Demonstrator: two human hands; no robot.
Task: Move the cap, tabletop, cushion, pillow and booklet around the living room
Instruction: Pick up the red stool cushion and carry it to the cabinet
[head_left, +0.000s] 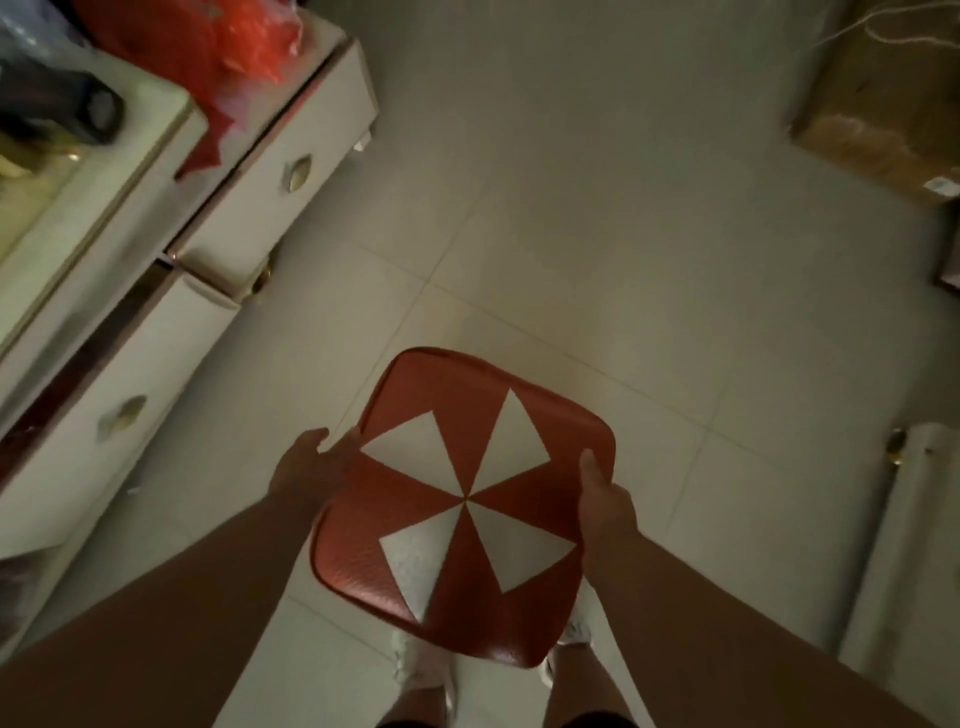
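Forearms filled the lower frame; both reached forward to a square red-and-white panel with rounded corners and a pinwheel pattern (462, 506), taken to be the tabletop. It was carried in the air above the pale tiled floor (649, 260), tilted, its far edge higher, not touching anything below.

Left hand (311, 467) gripped the panel's left edge, fingers curled round the rim. Right hand (605, 499) gripped the right edge, thumb on top, fingers under and hidden.

Grip on both sides: pinching the panel's rim, not spread.

White drawer cabinet with metal pulls (249, 208) stood near on the left, red plastic bags (228, 47) heaped on top. Brown cardboard box (878, 104) lay at far right; white rolled tube (904, 519) on the floor beside the right arm.

Risks, judged:
- Edge-only hold on a smooth panel; a slip of either hand would drop it toward the feet directly below.
- Panel hid the floor ahead; the tube could trip a step to the right.
- Swinging left could knock a corner against the cabinet.
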